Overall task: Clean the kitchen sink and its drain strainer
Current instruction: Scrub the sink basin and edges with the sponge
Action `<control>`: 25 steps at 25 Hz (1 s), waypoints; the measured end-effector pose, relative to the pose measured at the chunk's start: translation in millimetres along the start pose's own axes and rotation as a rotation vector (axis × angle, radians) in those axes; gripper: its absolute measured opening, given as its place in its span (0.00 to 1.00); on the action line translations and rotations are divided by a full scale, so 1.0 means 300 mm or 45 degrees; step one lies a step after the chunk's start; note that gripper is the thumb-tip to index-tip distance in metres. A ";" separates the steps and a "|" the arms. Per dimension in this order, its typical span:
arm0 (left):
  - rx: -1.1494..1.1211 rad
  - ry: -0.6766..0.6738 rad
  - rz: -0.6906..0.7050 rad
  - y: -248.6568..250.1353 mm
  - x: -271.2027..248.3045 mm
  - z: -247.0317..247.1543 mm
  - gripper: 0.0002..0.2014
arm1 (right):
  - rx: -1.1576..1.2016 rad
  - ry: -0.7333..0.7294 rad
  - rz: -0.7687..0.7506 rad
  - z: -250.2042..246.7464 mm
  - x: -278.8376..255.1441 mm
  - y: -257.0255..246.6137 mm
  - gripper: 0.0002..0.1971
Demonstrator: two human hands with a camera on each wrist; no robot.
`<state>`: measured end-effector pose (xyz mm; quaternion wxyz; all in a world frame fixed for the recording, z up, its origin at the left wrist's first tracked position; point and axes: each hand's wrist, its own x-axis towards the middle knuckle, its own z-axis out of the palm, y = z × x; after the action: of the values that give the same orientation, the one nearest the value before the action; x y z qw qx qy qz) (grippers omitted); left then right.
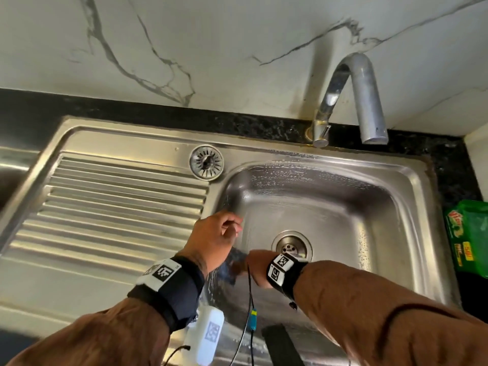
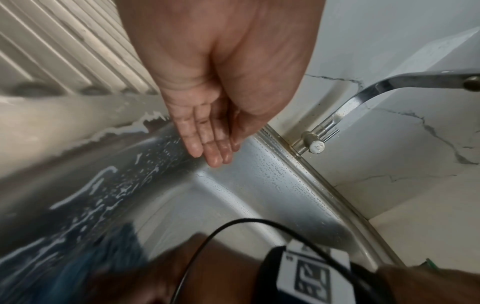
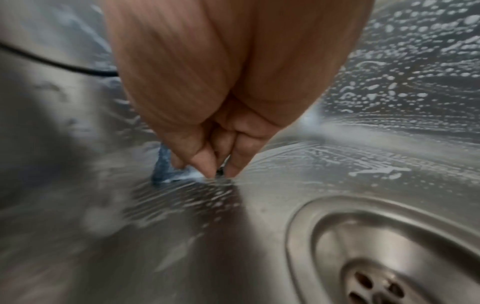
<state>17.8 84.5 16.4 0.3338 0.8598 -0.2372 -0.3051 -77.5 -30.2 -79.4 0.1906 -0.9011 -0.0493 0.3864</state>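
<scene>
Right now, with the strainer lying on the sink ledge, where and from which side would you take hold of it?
Pinch the small center knob of the strainer from straight above. It lies flat on the ledge behind the drainboard, knob up, and its thin rim sits flush on the steel, leaving little edge to grasp. The left hand, loosely open and holding nothing, seems nearest; the right hand is scrubbing with the blue pad.

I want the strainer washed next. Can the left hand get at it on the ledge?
Probably yes: the left hand is empty and open at the basin's left edge, and nothing lies between it and the drain strainer.
</scene>
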 end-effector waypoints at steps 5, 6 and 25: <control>-0.007 0.026 -0.019 -0.028 -0.110 -0.010 0.10 | 0.035 -0.020 -0.051 0.126 -0.094 -0.072 0.10; 0.005 0.015 -0.022 -0.038 -0.134 -0.010 0.11 | 0.078 -0.020 -0.047 0.133 -0.099 -0.063 0.10; 0.252 -0.007 0.076 -0.146 -0.312 -0.119 0.14 | 1.243 -0.034 0.040 -0.055 -0.135 -0.198 0.14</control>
<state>-14.4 186.1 40.4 0.2553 0.8803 -0.2926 -0.2724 -90.5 10.0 -18.8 0.5845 -0.7020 0.1489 0.3787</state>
